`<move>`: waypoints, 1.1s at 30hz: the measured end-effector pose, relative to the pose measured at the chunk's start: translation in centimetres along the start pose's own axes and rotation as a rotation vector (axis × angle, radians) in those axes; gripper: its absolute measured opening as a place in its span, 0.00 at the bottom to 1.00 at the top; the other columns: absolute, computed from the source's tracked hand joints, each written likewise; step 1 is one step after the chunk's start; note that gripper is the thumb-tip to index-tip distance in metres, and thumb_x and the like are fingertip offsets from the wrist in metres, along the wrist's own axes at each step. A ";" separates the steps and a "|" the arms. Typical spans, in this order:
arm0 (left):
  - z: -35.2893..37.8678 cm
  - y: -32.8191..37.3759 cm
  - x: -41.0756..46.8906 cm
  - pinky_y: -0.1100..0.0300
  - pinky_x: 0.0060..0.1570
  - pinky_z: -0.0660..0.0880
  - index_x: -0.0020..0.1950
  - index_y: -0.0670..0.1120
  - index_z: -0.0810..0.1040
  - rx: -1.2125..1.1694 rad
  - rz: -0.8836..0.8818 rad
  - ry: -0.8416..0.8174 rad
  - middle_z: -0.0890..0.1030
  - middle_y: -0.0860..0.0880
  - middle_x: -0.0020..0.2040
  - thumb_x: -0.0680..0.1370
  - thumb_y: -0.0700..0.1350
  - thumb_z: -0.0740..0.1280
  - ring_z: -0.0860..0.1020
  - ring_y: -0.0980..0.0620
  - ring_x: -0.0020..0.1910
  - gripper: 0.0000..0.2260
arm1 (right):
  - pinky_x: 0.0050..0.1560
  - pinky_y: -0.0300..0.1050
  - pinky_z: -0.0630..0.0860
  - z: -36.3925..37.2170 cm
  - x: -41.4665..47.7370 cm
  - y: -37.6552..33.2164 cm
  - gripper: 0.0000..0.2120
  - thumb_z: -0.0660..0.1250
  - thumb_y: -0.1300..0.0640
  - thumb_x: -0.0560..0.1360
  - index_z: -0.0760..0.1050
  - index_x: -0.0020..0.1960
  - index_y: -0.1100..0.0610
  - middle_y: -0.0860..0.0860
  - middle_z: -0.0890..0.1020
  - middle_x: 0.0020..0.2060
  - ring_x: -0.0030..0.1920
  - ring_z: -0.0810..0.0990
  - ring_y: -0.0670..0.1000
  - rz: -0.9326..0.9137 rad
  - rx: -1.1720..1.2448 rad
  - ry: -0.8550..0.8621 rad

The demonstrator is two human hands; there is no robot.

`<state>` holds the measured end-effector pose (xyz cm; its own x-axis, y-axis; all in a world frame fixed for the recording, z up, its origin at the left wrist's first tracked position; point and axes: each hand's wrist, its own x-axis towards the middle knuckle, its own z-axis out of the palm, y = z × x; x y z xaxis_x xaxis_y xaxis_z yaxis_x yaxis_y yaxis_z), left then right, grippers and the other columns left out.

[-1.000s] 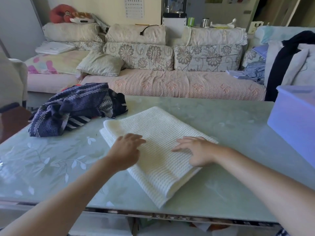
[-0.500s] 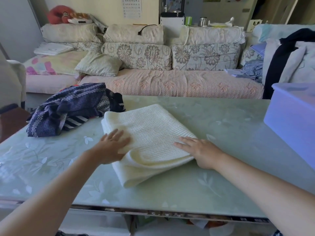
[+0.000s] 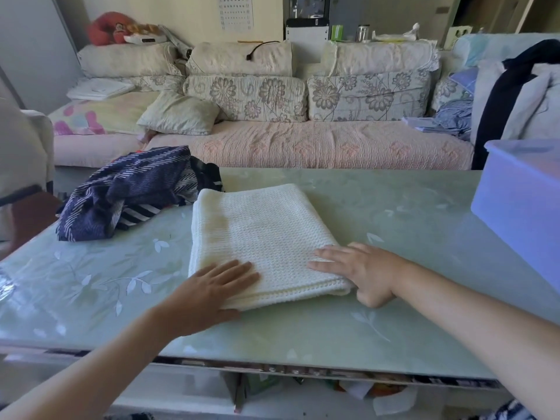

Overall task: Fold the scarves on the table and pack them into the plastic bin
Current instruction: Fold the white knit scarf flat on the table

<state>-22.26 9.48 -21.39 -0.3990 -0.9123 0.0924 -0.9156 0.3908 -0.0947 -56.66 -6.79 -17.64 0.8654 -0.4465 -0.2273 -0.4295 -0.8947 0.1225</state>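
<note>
A cream knitted scarf lies folded into a thick rectangle in the middle of the pale green table. My left hand rests flat on its near left corner, fingers straight. At the near right corner my right hand lies on top with fingers spread, the thumb down beside the folded edge. A crumpled navy striped scarf sits in a heap at the table's back left, touching the cream one's far corner. The translucent blue plastic bin stands at the right edge of the table.
A sofa with floral cushions runs behind the table. Clothes are piled on a chair at the back right. A brown seat stands off the table's left end. Clutter shows on a shelf under the near edge.
The near end of the cream scarf was folded up and away from me, making a shorter, thicker rectangle. Both hands then came down onto its near edge.
</note>
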 end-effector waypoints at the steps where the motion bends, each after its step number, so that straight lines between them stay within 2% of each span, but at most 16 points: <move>1: 0.1 -0.3 -0.2 0.49 0.74 0.60 0.80 0.58 0.49 0.025 0.006 0.026 0.55 0.55 0.80 0.79 0.66 0.55 0.56 0.51 0.78 0.32 | 0.75 0.47 0.55 0.3 0.0 -0.1 0.46 0.64 0.62 0.72 0.43 0.81 0.42 0.45 0.47 0.81 0.80 0.47 0.46 -0.022 -0.074 0.032; 2: 0.2 -0.5 -0.4 0.49 0.73 0.61 0.80 0.57 0.50 0.046 0.006 0.024 0.56 0.54 0.79 0.79 0.64 0.57 0.58 0.51 0.77 0.32 | 0.73 0.49 0.61 0.7 0.2 -0.3 0.47 0.66 0.66 0.72 0.45 0.81 0.43 0.49 0.52 0.81 0.80 0.53 0.49 -0.055 -0.152 0.117; 4: 0.2 -0.7 -0.8 0.49 0.72 0.63 0.80 0.56 0.51 0.082 -0.001 -0.011 0.57 0.54 0.79 0.77 0.56 0.66 0.60 0.51 0.76 0.36 | 0.62 0.50 0.74 1.8 0.9 -0.3 0.48 0.68 0.73 0.67 0.55 0.80 0.48 0.54 0.66 0.76 0.75 0.67 0.55 -0.085 -0.181 0.258; 6: 0.0 -0.9 -1.0 0.48 0.69 0.69 0.80 0.55 0.54 0.088 -0.025 -0.015 0.60 0.53 0.78 0.69 0.42 0.73 0.65 0.50 0.74 0.45 | 0.61 0.49 0.73 2.2 1.3 -0.5 0.45 0.61 0.75 0.68 0.58 0.80 0.47 0.53 0.68 0.76 0.74 0.69 0.54 -0.103 -0.127 0.323; 8: -0.1 -1.1 -1.2 0.51 0.60 0.77 0.78 0.56 0.59 0.075 -0.057 0.034 0.66 0.52 0.76 0.63 0.32 0.70 0.72 0.48 0.70 0.46 | 0.67 0.50 0.69 1.9 1.3 -0.7 0.42 0.57 0.74 0.70 0.60 0.79 0.47 0.50 0.65 0.77 0.76 0.65 0.51 -0.085 0.007 0.296; 9: -0.3 -1.0 -1.2 0.53 0.52 0.80 0.76 0.56 0.64 0.054 -0.067 0.076 0.70 0.53 0.73 0.63 0.30 0.68 0.75 0.47 0.66 0.44 | 0.67 0.51 0.70 1.8 1.3 -0.8 0.39 0.60 0.71 0.69 0.65 0.77 0.49 0.51 0.68 0.75 0.74 0.69 0.52 -0.067 0.100 0.286; 11: -1.4 -1.0 -0.9 0.58 0.39 0.79 0.69 0.56 0.72 -0.048 -0.119 0.137 0.74 0.54 0.64 0.66 0.30 0.65 0.79 0.49 0.55 0.35 | 0.54 0.47 0.76 0.6 1.3 -1.4 0.28 0.64 0.61 0.68 0.76 0.68 0.52 0.53 0.82 0.62 0.59 0.81 0.57 0.005 0.237 0.354; 12: -2.4 -1.1 -0.7 0.59 0.39 0.77 0.66 0.56 0.76 -0.115 -0.169 0.143 0.74 0.55 0.59 0.67 0.31 0.64 0.78 0.51 0.50 0.31 | 0.44 0.43 0.75 -0.2 1.1 -1.8 0.21 0.65 0.56 0.67 0.80 0.60 0.52 0.52 0.85 0.51 0.50 0.83 0.58 0.060 0.267 0.406; 14: -4.9 -1.9 -0.4 0.59 0.40 0.75 0.59 0.56 0.80 -0.245 -0.258 0.136 0.73 0.57 0.51 0.66 0.35 0.64 0.77 0.53 0.44 0.25 | 0.34 0.43 0.68 -2.0 0.9 -2.1 0.12 0.67 0.48 0.64 0.79 0.44 0.53 0.51 0.82 0.34 0.36 0.79 0.55 0.121 0.379 0.509; 15: -6.4 -2.4 -0.4 0.60 0.40 0.74 0.56 0.56 0.81 -0.290 -0.288 0.137 0.73 0.59 0.48 0.65 0.38 0.64 0.77 0.54 0.43 0.24 | 0.32 0.44 0.68 -2.9 0.8 -2.2 0.12 0.66 0.47 0.63 0.76 0.39 0.55 0.51 0.79 0.31 0.33 0.76 0.54 0.132 0.477 0.554; 18: -10.9 -3.8 -0.2 0.64 0.37 0.72 0.51 0.61 0.77 -0.301 -0.415 0.182 0.77 0.60 0.42 0.66 0.41 0.68 0.77 0.57 0.39 0.19 | 0.37 0.48 0.73 -5.2 1.2 -1.1 0.13 0.65 0.51 0.61 0.77 0.40 0.58 0.55 0.80 0.34 0.35 0.76 0.51 0.178 0.808 0.578; 21: -13.5 -5.0 1.3 0.64 0.38 0.73 0.49 0.56 0.80 -0.305 -0.445 0.336 0.79 0.56 0.43 0.67 0.38 0.71 0.77 0.58 0.39 0.16 | 0.43 0.47 0.76 -6.5 2.3 0.6 0.15 0.67 0.53 0.63 0.81 0.49 0.51 0.50 0.84 0.43 0.44 0.82 0.51 0.321 0.971 0.600; 24: -13.0 -6.7 4.3 0.59 0.44 0.73 0.54 0.50 0.84 -0.253 -0.406 0.467 0.76 0.52 0.49 0.71 0.37 0.71 0.77 0.51 0.42 0.14 | 0.38 0.42 0.73 -6.7 4.2 2.1 0.14 0.68 0.55 0.69 0.78 0.54 0.48 0.45 0.83 0.44 0.45 0.81 0.50 0.489 0.990 0.672; 28: -10.2 -9.3 9.4 0.50 0.47 0.76 0.65 0.49 0.78 -0.106 -0.546 0.461 0.77 0.48 0.57 0.77 0.44 0.66 0.78 0.43 0.54 0.16 | 0.44 0.43 0.69 -5.4 7.1 4.1 0.11 0.66 0.59 0.75 0.75 0.56 0.51 0.48 0.81 0.47 0.48 0.79 0.51 0.626 0.892 0.728; 30: -9.0 -10.3 11.4 0.47 0.49 0.75 0.66 0.48 0.77 -0.050 -0.562 0.439 0.78 0.46 0.55 0.78 0.44 0.65 0.76 0.41 0.55 0.15 | 0.44 0.43 0.69 -4.7 8.4 4.8 0.12 0.65 0.59 0.77 0.73 0.60 0.52 0.50 0.81 0.48 0.48 0.79 0.53 0.658 0.836 0.728; 33: -7.0 -11.7 13.1 0.46 0.51 0.68 0.58 0.47 0.81 0.241 -0.588 0.402 0.80 0.45 0.50 0.75 0.45 0.70 0.74 0.41 0.51 0.12 | 0.41 0.45 0.69 -4.0 10.2 5.7 0.12 0.62 0.60 0.79 0.69 0.63 0.54 0.52 0.80 0.48 0.45 0.77 0.54 0.683 0.747 0.753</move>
<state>-17.14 -6.19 -12.13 0.1224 -0.8292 0.5454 -0.9654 -0.2269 -0.1283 -49.25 -16.42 -15.41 0.2361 -0.9234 0.3026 -0.6741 -0.3800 -0.6334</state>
